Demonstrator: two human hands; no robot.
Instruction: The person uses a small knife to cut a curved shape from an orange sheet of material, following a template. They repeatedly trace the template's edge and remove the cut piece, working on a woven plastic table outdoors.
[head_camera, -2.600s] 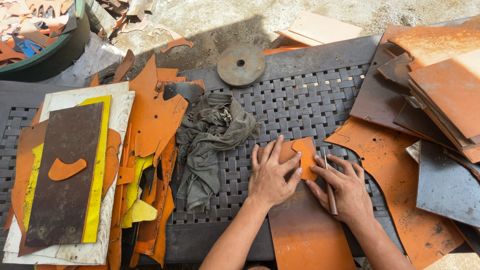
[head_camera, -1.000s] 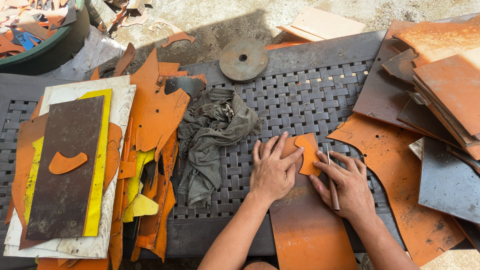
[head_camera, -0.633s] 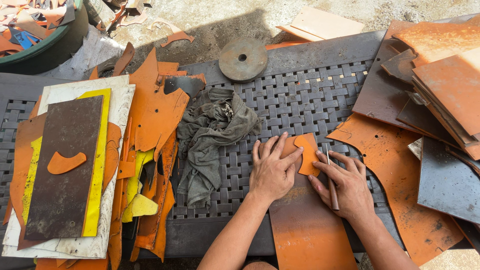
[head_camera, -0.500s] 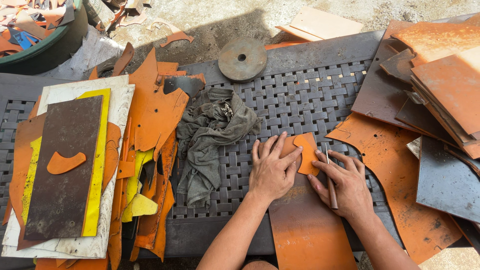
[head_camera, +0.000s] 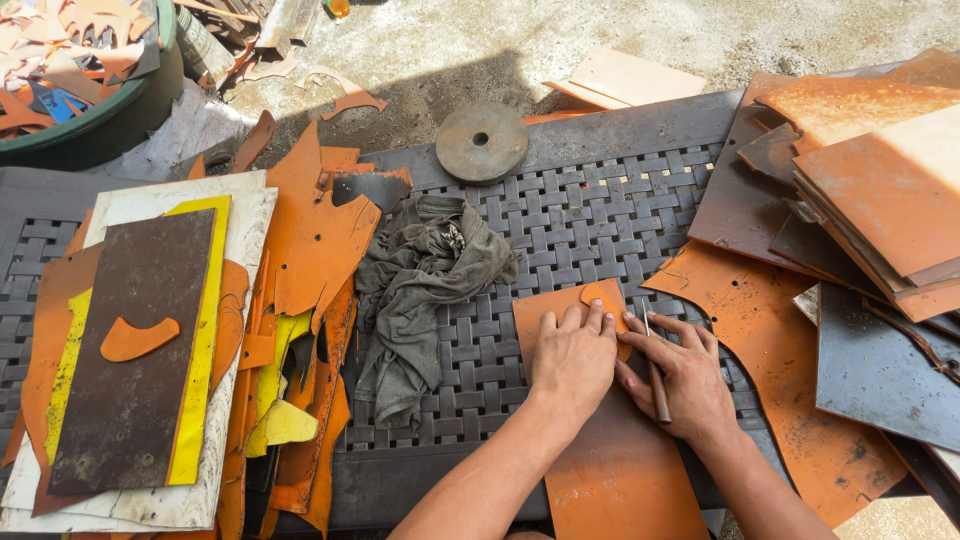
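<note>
Orange template piece (head_camera: 603, 298) lies on a long orange sheet (head_camera: 610, 470) near the front edge of the dark woven table (head_camera: 560, 215), right of centre. Left hand (head_camera: 573, 358) lies flat on the sheet, fingers spread and pressing the template's lower part, gripping nothing. Right hand (head_camera: 680, 375) sits just beside it, fingers closed round a thin dark tool (head_camera: 655, 375); tool tip sits beside the template's right edge, cannot tell whether it touches. The sheet overhangs the front edge toward the person.

Crumpled grey rag (head_camera: 420, 290) just left of the hands, mid-table. Round rusty metal disc (head_camera: 481, 142) with a centre hole at the back edge. Right side: a large irregular orange offcut (head_camera: 790, 370) under the right forearm, and a stack of orange and dark sheets (head_camera: 880, 190) filling the back right corner. Left side: jumble of orange and yellow scraps (head_camera: 300, 300), then a dark board (head_camera: 135, 350) over yellow and white sheets, with a curved orange cutout (head_camera: 138, 338) on top. Green tub (head_camera: 110, 120) of scraps off the back left corner, on the ground.
</note>
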